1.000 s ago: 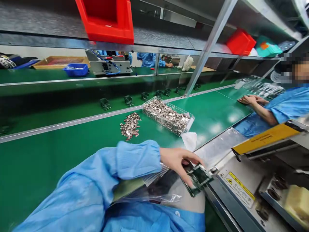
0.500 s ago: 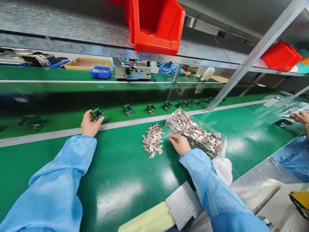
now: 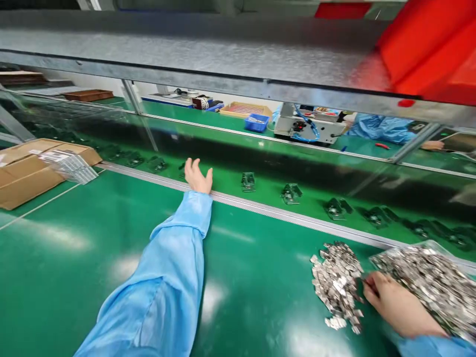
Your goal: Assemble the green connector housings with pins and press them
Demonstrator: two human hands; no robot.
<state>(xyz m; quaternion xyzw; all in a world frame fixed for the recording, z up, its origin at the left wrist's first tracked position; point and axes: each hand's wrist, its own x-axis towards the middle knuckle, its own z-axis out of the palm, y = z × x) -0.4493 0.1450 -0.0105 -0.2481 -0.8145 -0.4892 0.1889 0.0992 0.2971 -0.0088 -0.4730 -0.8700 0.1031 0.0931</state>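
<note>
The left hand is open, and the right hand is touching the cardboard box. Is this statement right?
Not entirely. The right hand is not touching the cardboard box; the head view shows it beside the pile of metal pieces. The left hand is open, as you say.

A cardboard box (image 3: pixel 29 184) sits at left as a blue bin (image 3: pixel 256 126) stands near a metal machine (image 3: pixel 323 133) across the way; a red bin (image 3: pixel 433 49) rests on the gray shelf (image 3: pixel 186 52).
</note>
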